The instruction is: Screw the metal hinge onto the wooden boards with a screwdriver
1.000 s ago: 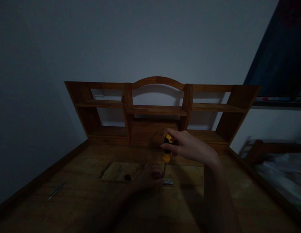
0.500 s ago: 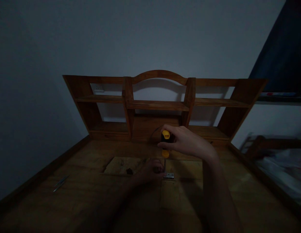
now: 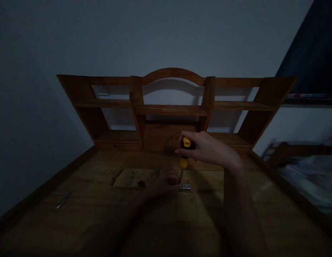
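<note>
My right hand [image 3: 208, 150] is wrapped around the yellow and black handle of a screwdriver [image 3: 183, 162]. The shaft points down, leaning slightly, and its tip meets the left end of a small metal hinge [image 3: 186, 187]. That hinge lies on the wooden desktop [image 3: 144, 228], along the top edge of a rectangular wooden piece [image 3: 187, 208]. Beside the screwdriver tip, my left hand [image 3: 166, 182] has its fingers curled and its thumb against the hinge's left end. Whatever its fingers may pinch is hidden in the dim light.
Behind the desktop stands a wooden shelf unit [image 3: 171, 110] against the wall. Thin metal items [image 3: 65, 198] lie at the left. A cut-out opening [image 3: 130, 177] with a dark bit [image 3: 141, 183] is left of my hands. A raised edge [image 3: 286, 196] borders the right.
The screwdriver handle has tipped a little to the right with my right hand. The whole view has shifted slightly, so the desk and shelf sit higher. My left hand stays at the hinge.
</note>
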Motion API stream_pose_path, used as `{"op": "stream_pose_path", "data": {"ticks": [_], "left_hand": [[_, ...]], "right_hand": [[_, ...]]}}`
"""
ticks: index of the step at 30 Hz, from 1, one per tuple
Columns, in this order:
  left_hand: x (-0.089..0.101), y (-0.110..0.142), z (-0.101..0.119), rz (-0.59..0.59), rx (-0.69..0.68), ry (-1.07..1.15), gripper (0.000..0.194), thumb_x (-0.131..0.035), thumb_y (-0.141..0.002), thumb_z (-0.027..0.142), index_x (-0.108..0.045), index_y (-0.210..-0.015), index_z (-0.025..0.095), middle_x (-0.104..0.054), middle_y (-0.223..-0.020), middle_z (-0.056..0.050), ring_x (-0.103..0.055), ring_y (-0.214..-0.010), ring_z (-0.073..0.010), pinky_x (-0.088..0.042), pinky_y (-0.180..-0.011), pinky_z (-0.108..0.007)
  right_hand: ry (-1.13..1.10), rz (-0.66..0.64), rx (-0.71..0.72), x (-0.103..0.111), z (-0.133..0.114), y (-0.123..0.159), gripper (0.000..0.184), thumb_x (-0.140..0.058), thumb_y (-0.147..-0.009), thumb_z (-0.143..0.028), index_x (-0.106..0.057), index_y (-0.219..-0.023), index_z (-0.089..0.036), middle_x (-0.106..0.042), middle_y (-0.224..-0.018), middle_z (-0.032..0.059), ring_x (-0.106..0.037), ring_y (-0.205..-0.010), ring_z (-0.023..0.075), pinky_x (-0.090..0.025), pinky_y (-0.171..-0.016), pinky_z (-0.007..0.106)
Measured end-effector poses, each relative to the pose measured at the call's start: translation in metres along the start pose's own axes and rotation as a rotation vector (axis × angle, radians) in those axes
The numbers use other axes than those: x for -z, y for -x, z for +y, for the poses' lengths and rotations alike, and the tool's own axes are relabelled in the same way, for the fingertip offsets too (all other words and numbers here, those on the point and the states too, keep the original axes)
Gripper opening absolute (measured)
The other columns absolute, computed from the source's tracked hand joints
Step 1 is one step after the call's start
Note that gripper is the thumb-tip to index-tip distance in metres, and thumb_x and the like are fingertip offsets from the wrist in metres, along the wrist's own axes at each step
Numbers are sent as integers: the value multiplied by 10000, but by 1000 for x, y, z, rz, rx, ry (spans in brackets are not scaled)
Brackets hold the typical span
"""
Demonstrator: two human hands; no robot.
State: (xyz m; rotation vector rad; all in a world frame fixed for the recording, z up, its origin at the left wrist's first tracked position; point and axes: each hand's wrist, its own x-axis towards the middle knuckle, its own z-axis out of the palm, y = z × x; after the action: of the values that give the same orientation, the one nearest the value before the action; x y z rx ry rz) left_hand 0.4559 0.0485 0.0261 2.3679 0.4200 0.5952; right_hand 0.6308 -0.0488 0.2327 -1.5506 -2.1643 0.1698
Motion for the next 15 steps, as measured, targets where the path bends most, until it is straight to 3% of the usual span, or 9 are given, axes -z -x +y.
{"op": "stream_pose_path", "data": {"ticks": [5, 15], "left_hand": [[1, -1, 4, -8, -2, 5, 288, -642, -866, 392, -603, -700, 159, -590, -773, 2, -531, -734, -122, -388, -675, -233], [-1, 0, -4, -3, 4, -20, 271, -635, -867, 408, -641, -745, 166, -615, -817, -17, -535, -763, -135, -394, -708, -252]], "right_hand": [[43, 36, -36, -3, 2, -2, 197, -604, -850, -408, -573, -905, -222, -640, -826, 11, -563, -726, 157, -332, -610, 258], [41, -41, -20, 2, -2, 2, 243, -655, -779, -394, -544, -922, -232, -615, -814, -2, -540, -728, 161, -324, -588, 256]]}}
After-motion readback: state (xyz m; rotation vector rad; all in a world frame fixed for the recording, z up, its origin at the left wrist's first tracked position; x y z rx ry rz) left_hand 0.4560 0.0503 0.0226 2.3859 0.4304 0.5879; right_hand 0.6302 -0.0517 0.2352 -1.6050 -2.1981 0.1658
